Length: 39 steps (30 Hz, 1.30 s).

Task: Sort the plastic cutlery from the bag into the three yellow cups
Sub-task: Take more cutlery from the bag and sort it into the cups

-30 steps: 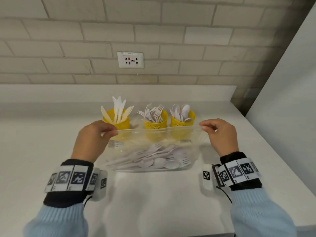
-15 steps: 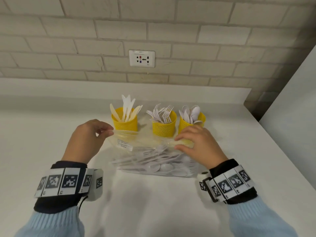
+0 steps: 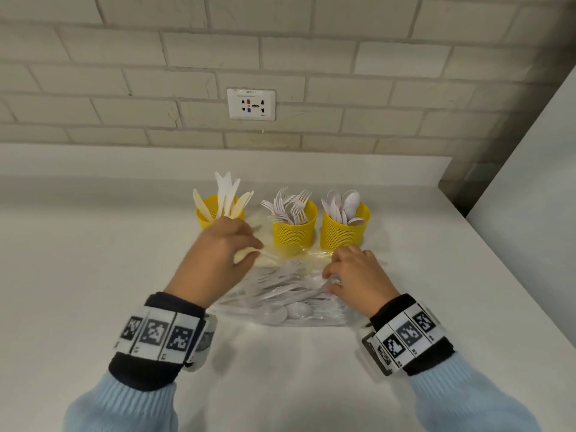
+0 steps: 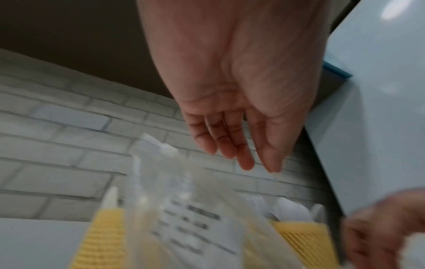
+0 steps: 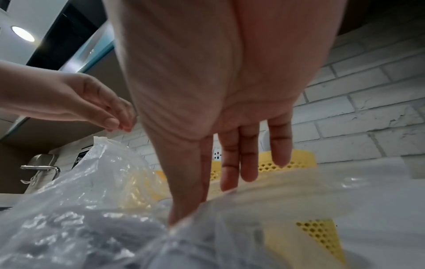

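Three yellow mesh cups stand in a row at the back: knives (image 3: 212, 213), forks (image 3: 294, 233), spoons (image 3: 343, 236). In front of them a clear zip bag (image 3: 280, 294) of white cutlery lies on the counter. My left hand (image 3: 249, 249) hovers over the bag's left top edge. In the left wrist view its fingers (image 4: 246, 163) are nearly straight with nothing between them, and the bag (image 4: 184, 209) is just below. My right hand (image 3: 332, 280) rests on the bag's right side. Its fingers (image 5: 248, 163) are straight and its thumb dips into the bag's mouth (image 5: 253, 191).
The white counter (image 3: 93, 275) ends at a brick wall with a socket (image 3: 251, 104). A white panel (image 3: 530, 182) closes off the right side. A metal tap (image 5: 41, 167) shows far to the left in the right wrist view.
The bag, held up stretched between both hands, has sunk onto the counter. My right hand left the right corner and came to the bag's mouth. The left hand shifted right and loosened.
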Each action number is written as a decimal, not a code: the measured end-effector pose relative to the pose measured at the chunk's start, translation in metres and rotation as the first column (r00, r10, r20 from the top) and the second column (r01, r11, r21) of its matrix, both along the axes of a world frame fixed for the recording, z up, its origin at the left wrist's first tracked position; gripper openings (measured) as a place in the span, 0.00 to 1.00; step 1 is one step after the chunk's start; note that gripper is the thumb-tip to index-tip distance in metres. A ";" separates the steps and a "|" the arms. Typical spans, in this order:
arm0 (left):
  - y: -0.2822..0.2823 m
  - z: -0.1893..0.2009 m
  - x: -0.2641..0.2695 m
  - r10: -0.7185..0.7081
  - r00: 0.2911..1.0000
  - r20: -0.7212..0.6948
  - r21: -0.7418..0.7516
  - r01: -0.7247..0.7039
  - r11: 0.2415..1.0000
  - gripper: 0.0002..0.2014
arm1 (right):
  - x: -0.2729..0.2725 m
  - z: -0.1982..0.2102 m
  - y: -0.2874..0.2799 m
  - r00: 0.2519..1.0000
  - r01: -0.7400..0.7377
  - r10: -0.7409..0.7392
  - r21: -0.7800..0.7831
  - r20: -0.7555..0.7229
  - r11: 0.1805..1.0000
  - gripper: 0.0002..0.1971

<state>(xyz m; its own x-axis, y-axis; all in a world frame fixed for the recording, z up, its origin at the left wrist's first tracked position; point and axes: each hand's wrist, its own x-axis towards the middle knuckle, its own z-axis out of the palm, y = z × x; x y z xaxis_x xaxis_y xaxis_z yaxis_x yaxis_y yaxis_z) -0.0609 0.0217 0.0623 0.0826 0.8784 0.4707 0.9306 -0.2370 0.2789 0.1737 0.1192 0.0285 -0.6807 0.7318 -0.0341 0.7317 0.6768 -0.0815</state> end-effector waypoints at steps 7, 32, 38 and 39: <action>0.018 -0.036 0.019 -0.139 0.965 -0.221 -0.334 0.059 0.941 0.24 | 0.009 0.007 -0.007 0.982 -0.077 0.050 -0.140 -0.184 0.987 0.08; 0.007 -0.055 0.044 -0.120 0.932 -0.341 -0.640 -0.137 0.756 0.33 | 0.011 -0.003 -0.014 1.000 0.015 -0.015 -0.238 -0.001 0.971 0.05; 0.005 -0.056 0.046 -0.195 0.940 -0.281 -0.681 -0.052 0.730 0.27 | 0.013 -0.002 -0.017 0.999 -0.025 0.034 -0.267 0.031 0.963 0.07; 0.005 -0.057 0.047 -0.194 0.945 -0.265 -0.690 -0.045 0.722 0.27 | 0.012 -0.002 -0.018 0.998 -0.034 0.044 -0.259 0.034 0.965 0.11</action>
